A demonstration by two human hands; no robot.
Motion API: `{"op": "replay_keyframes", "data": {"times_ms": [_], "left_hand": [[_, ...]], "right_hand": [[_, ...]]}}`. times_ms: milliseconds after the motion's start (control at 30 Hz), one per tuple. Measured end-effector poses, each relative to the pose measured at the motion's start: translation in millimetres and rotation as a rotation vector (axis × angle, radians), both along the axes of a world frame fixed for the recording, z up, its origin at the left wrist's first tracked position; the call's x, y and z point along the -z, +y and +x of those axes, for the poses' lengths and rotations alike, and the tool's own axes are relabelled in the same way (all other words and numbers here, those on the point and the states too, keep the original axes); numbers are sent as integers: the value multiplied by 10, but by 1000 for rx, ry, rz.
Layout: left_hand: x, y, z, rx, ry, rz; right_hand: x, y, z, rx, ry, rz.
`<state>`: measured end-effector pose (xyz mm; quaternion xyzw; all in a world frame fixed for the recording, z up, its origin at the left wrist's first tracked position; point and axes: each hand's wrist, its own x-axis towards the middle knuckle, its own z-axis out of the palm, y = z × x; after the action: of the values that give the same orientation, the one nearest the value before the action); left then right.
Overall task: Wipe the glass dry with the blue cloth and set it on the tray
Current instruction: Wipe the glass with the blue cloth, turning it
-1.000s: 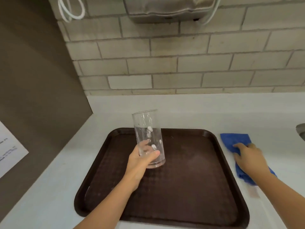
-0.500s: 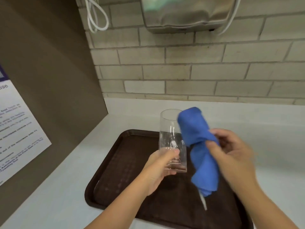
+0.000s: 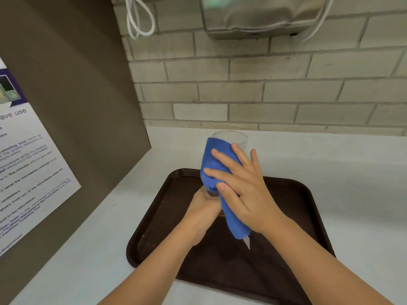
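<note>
A clear tall glass [image 3: 239, 139] is held upright above the dark brown tray [image 3: 293, 216]; only its rim and upper wall show. My left hand [image 3: 203, 208] grips the glass by its base. The blue cloth [image 3: 217, 164] is wrapped over the near side of the glass and hangs down to a white tag. My right hand [image 3: 244, 190] lies flat over the cloth with fingers spread, pressing it against the glass.
The tray lies on a white counter [image 3: 352, 179] against a brick wall. A brown side panel with a printed notice [image 3: 28, 172] stands at the left. A metal dispenser [image 3: 262, 16] and a white cable loop [image 3: 141, 20] hang on the wall above.
My right hand picked the blue cloth up from the counter, carried it left and now presses it around the glass. The glass has stayed in my left hand over the tray.
</note>
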<state>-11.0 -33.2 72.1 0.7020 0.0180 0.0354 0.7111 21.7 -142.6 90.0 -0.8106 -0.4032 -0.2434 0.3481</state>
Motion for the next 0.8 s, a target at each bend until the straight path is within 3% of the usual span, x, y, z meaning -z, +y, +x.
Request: {"op": "replay_keyframes", "data": {"times_ms": [233,433,600,800], "left_hand": [[-130,103,94,83,22,-130],[-186,70,89,133,74,-236],[-199,101,98,193,37,-289],[-305,152,121,328,18,-254]], "right_hand": [[-100,184,131,29,122,299],[-274,203,181,48,426,653],[-108,129,63,240,727,983],[63,123,-442,101,504,754]]}}
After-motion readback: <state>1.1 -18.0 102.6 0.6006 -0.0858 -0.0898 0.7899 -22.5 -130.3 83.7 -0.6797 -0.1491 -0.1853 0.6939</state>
